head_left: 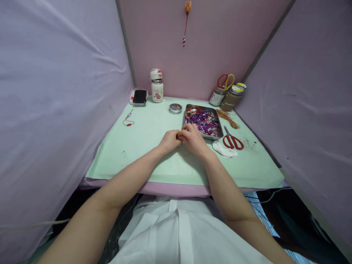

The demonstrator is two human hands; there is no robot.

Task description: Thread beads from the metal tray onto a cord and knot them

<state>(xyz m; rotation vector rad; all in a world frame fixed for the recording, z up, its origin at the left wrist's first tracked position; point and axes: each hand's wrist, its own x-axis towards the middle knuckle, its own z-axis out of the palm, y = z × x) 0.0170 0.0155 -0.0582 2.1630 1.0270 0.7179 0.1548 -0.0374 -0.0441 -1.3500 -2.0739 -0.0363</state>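
Observation:
My left hand and my right hand meet fingertip to fingertip just in front of the bead tray. Both have their fingers curled and pinched together. Whatever lies between them is mostly hidden; a thin cord seems to loop on the table below. Right behind my right hand sits the metal tray, filled with purple, white, red and orange beads. On the left of the table lies a red cord bracelet with small beads.
Red-handled scissors, a crumpled white tissue and a bundle of orange-brown cord lie at right. Behind stand jars, a small round tin, a white bottle and a phone. Fabric walls enclose the table.

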